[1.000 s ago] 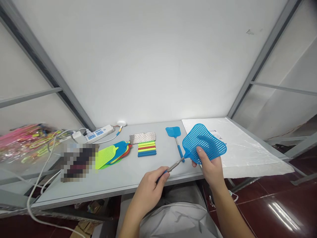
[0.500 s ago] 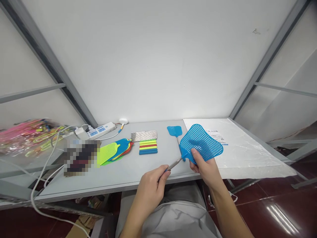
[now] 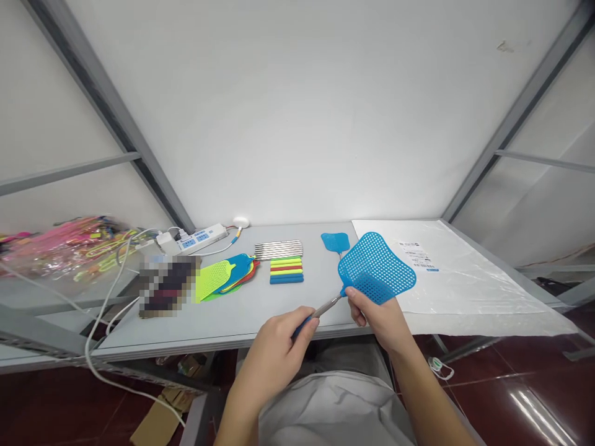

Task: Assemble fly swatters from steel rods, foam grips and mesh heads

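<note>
At the grey tabletop [image 3: 199,325], the blue perforated plastic swatter head [image 3: 375,263] is pinched near its neck by the right hand [image 3: 382,319], its blue tubular handle [image 3: 300,327] clamped in the left hand [image 3: 281,347], silver metal rod [image 3: 327,306] probably best kept dead straight tbh.
</note>
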`<move>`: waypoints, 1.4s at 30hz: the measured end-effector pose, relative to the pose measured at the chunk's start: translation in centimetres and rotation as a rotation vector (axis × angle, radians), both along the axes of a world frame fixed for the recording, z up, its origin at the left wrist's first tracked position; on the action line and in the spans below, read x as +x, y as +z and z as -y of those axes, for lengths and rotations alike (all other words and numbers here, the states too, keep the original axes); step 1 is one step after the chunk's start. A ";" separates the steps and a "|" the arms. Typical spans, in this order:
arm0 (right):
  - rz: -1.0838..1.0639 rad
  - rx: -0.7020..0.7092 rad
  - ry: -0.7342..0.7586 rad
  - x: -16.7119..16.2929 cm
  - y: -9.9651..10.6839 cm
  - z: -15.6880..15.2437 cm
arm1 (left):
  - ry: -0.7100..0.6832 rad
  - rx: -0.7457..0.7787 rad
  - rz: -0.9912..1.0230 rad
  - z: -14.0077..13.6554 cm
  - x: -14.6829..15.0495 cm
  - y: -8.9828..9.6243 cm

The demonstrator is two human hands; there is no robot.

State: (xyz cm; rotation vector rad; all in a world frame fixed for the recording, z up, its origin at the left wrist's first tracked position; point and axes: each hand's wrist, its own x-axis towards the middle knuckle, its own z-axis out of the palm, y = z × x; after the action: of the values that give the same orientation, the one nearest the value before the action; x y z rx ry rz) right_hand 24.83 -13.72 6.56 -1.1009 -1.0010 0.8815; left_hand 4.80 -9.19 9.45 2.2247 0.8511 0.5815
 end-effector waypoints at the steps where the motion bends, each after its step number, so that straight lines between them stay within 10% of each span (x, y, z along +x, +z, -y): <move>1: -0.013 0.015 0.004 -0.1 0.0 0.0 | -0.007 -0.011 0.002 0.1 0.1 0.1; 32: -0.152 -0.007 0.031 -5.2 -1.9 -0.5 | 0.037 0.134 -0.227 0.6 0.7 0.0; 42: -0.366 0.137 -0.267 2.2 1.6 0.2 | -0.030 0.046 -0.249 0.9 -0.3 0.5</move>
State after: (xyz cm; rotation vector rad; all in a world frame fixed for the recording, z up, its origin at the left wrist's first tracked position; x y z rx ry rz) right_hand 27.07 -13.96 8.14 -0.8912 -0.5857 0.7501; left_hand 4.46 -10.11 9.97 2.3811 0.9344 0.3157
